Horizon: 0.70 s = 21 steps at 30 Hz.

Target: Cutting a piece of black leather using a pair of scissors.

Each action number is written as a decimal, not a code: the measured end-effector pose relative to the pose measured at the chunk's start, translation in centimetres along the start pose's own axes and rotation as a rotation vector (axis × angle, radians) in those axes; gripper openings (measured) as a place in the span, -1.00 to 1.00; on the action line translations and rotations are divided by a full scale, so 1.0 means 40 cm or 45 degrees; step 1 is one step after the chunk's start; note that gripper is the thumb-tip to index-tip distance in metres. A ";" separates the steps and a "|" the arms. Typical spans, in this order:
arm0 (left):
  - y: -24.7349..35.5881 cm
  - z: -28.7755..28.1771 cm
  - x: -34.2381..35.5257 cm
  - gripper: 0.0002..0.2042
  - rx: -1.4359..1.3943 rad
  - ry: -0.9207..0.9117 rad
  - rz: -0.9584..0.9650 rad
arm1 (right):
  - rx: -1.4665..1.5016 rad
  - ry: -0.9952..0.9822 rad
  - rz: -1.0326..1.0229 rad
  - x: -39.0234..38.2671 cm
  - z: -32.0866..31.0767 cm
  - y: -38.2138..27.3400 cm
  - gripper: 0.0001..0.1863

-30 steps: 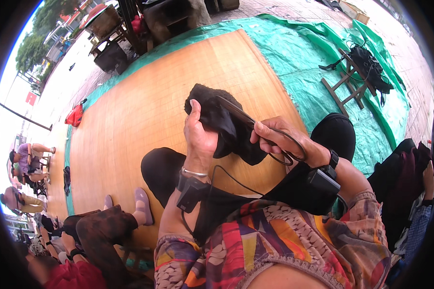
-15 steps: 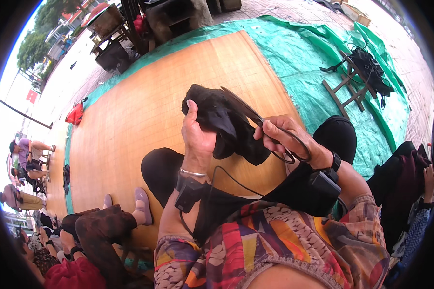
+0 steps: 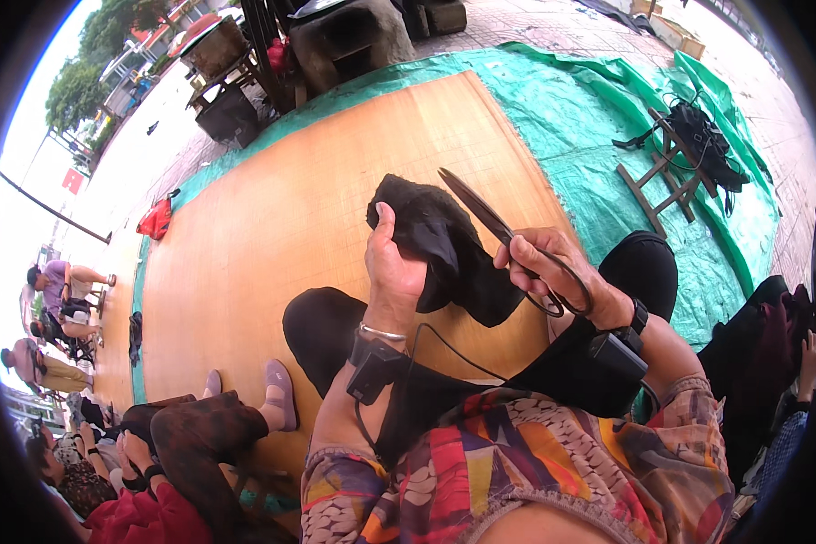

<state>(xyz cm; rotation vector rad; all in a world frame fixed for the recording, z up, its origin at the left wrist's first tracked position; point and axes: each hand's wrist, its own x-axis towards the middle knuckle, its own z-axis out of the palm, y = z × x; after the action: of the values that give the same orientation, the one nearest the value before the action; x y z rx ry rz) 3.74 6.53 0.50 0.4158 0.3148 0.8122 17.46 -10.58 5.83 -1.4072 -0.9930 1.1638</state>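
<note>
My left hand (image 3: 394, 263) is closed on a black piece of fabric (image 3: 444, 245), its thumb lying over the near side. The fabric hangs in folds above my lap, and its far edge looks fuzzy. My right hand (image 3: 553, 267) grips a pair of dark metal scissors (image 3: 480, 207) by the large looped handles. Their blades look closed or nearly so and point up and to the left, just right of the fabric and seemingly apart from it. Whatever my left fingers do behind the cloth is hidden.
A tan mat (image 3: 272, 227) lies before me on a green tarp (image 3: 553, 118). At right, a wooden stool (image 3: 662, 181) bears a black bag (image 3: 703, 150). A red bag (image 3: 155, 219) rests by the mat's left edge. People sit close on both sides; a seated neighbour's legs (image 3: 199, 431) reach in at left.
The scissors have come away from the fabric, and their blades now stand clear at its right. Both hands and the whole scene sit slightly farther right and lower in the picture.
</note>
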 end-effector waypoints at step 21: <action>0.002 0.018 -0.027 -0.66 0.094 -0.126 -0.055 | -0.202 -0.046 0.154 0.010 0.013 0.034 -0.45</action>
<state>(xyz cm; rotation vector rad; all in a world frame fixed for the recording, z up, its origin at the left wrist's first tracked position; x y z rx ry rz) 3.32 5.59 1.30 0.5150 0.2616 0.7368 17.03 -10.30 4.43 -1.5953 -1.0565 1.2240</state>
